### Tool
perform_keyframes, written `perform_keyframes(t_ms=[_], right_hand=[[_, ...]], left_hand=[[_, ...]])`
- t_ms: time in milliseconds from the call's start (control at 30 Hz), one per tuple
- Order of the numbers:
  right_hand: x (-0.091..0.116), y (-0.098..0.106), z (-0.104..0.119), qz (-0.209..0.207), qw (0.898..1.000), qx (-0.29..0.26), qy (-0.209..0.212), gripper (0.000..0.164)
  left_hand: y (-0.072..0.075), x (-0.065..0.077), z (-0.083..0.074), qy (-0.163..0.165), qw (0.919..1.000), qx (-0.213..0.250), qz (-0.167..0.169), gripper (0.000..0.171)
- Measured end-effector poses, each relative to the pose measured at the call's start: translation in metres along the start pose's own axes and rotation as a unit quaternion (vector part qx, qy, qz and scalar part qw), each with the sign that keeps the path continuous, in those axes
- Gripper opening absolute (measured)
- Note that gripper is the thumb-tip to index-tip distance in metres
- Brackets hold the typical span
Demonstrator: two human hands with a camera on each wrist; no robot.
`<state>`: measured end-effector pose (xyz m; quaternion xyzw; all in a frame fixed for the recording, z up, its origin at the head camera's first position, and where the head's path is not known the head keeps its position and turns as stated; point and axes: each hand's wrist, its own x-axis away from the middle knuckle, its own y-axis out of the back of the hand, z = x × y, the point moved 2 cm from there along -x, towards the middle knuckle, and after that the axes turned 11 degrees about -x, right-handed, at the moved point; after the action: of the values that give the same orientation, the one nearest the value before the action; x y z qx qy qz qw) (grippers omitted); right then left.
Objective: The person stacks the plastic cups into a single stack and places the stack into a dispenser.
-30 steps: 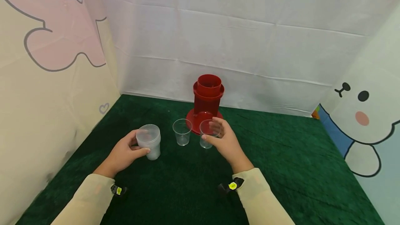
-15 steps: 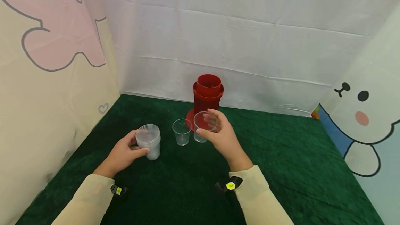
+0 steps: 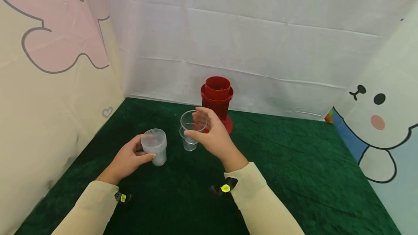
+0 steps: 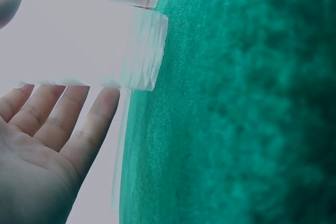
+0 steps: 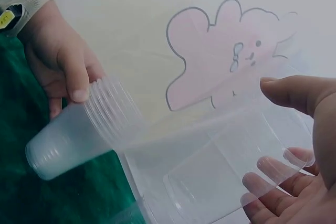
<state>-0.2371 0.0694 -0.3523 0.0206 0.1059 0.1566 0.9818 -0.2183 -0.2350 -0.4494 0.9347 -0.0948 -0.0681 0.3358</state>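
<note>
With thumb and fingers on opposite sides, my left hand [image 3: 125, 162] grips a stack of nested clear plastic cups [image 3: 159, 152], mouths up. The left wrist view shows its fingertips against the side of the stack [image 4: 68, 45]. My right hand [image 3: 217, 137] holds a single clear plastic cup [image 3: 187, 119] by its sides. That cup hangs above another clear cup [image 3: 189, 147] standing on the green cloth and overlaps its rim in the head view; whether they touch I cannot tell. In the right wrist view, the held cup [image 5: 210, 156] fills the foreground.
Behind my right hand stands a red cylindrical holder [image 3: 217, 99] with a round base, partly hidden by the hand. Green cloth [image 3: 294, 162] covers the table. A white curtain [image 3: 245, 46] closes off the back, with cartoon-printed sheets [image 3: 65, 39] at both sides.
My right hand has lifted its cup off the cloth and carried it left, from beside the standing cup to over it. The left hand stays put with the stack.
</note>
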Motion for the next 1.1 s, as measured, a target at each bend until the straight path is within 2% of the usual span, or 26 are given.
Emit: perform_keyframes(t_ms=[700, 1100], right_hand=[[-0.014, -0.05, 0.008, 0.058, 0.998, 0.037, 0.005, 0.073], [-0.018, -0.063, 0.01, 0.059, 0.997, 0.04, 0.026, 0.074]], left_hand=[[0.0, 0.0, -0.001, 0.0, 1.0, 0.001, -0.002, 0.069], [0.0, 0.0, -0.002, 0.0, 0.9999, -0.008, -0.01, 0.068]])
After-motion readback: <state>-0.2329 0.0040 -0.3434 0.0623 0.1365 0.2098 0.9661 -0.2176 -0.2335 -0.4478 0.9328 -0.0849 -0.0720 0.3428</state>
